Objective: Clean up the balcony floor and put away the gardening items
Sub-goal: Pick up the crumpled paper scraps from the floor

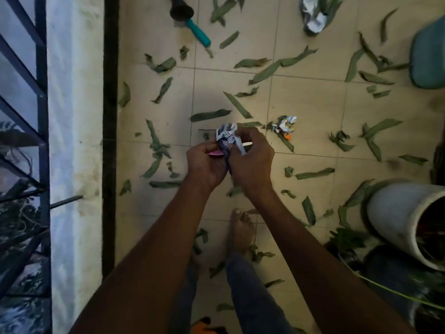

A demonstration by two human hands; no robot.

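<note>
The tiled balcony floor (pixel 313 104) is seen from above, strewn all over with torn green leaves (pixel 266 72), so the sweeping part of the job is judged barely begun. Along its left edge a pale parapet (pixel 74 141) is topped by a dark railing (pixel 41 92). At the right, a white pot (pixel 399 218) is lying on its side near the wall, and a teal container (pixel 428 51) is cut off by the frame further up. A trowel with a teal handle (pixel 198 32) is left on the tiles at the top, well apart from the hands, not yet put away. A larger wad of crumpled paper (pixel 313 20) is lying near it, and a smaller colourful scrap (pixel 284 126) is resting just beside the hands.

A crumpled printed paper (pixel 226 137) is held above the floor between both hands. It is pinched by the curled fingers of the right hand (pixel 250 160), while the left hand (pixel 207 165) is curled around its lower part together with something pink (pixel 214 153), apparently so the litter can be gathered into one bundle.
</note>
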